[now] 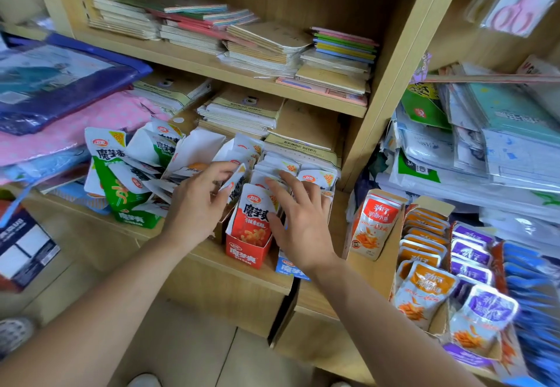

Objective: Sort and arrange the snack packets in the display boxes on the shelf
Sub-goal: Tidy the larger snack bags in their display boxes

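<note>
Wooden shelf (188,59) with notebooks (266,50) fills the frame; the snack packets (291,171) stand in boxes at the centre. The left hand (200,205) pinches one loose packet (238,182) between thumb and fingers. The right hand (300,223), fingers spread, presses on the rows beside the red box (247,253). Best, I think, is to hold the rows back and slide the packet in upright, with its own colour.

You are working in a small shop selling stationery and snacks. Evidence: wooden shelving (212,65) stocked with stacks of exercise books (260,50); snack packets (254,217) of the same kind standing in rows in open cardboard display boxes (245,253); plastic-wrapped paper goods (500,156) piled at your right; packaged scissors (512,2) hanging at upper right.
</note>
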The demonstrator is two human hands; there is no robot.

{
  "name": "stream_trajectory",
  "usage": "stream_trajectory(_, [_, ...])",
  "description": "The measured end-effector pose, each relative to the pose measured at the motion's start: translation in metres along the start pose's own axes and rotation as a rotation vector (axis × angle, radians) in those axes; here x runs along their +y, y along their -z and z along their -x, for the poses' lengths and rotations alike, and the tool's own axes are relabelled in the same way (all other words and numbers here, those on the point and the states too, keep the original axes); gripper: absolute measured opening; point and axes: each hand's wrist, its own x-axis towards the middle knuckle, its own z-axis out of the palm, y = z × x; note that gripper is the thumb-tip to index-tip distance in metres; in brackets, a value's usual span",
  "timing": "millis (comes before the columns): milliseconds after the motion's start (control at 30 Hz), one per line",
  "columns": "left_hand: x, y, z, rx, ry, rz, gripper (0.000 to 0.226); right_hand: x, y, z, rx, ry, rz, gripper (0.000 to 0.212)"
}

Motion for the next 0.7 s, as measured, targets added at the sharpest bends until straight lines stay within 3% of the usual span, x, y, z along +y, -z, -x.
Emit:
stream_trajectory(167, [0.003,0.001,0.0,0.058,-0.037,-0.024,0.027,0.002,-0.002,-0.002,-0.018,-0.025,-0.059,0.056])
stream_trajectory(300, [0.004,0.002,0.003,-0.024,-0.168,-0.081,0.019,0.007,0.0,-0.003,-0.019,-0.019,-0.154,0.058])
stream_trajectory(433, [0.009,-0.006,0.006,-0.092,-0.179,-0.24,0.043,0.014,0.001,-0.004,-0.017,-0.061,-0.355,0.067])
stream_trajectory(533, [0.014,-0.011,0.003,-0.095,-0.212,-0.284,0.059,0.018,0.004,-0.004,-0.025,-0.03,-0.351,0.059])
stream_trajectory(700, [0.012,-0.006,0.002,-0.141,-0.395,-0.417,0.059,0.023,0.008,-0.006,-0.035,0.006,-0.419,0.05])
